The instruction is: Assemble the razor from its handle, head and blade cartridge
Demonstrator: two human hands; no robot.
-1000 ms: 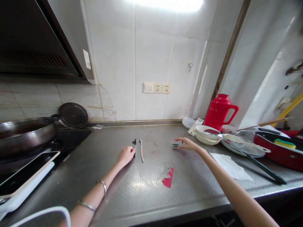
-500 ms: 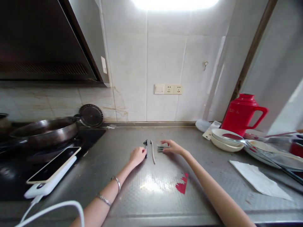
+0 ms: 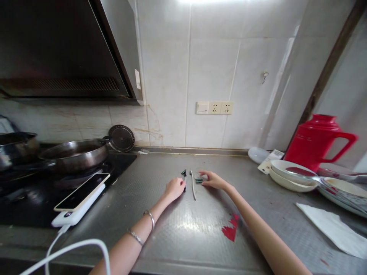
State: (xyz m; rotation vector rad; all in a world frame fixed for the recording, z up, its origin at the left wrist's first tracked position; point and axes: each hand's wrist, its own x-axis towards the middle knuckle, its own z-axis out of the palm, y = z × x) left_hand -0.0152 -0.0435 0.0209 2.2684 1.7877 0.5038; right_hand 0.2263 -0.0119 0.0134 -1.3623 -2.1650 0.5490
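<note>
My left hand rests on the steel counter, fingers closed at the lower part of a slim black piece with a small triangular head. My fingers hide part of it. Just right of that lies a thin, pale, slightly bent stick, touched by neither hand. My right hand has its thumb and fingertips at the edges of a small clear piece with dark green stripes, flat on the counter. Its exact kind is too small to make out.
A torn red scrap lies nearer the front. Left are a phone on a white power bank and a pan on the stove. Stacked bowls, a red thermos and white paper stand or lie right.
The view has swung left. My right hand and the clear striped piece have shifted slightly left, closer to the pale stick. My left hand stays at the black piece.
</note>
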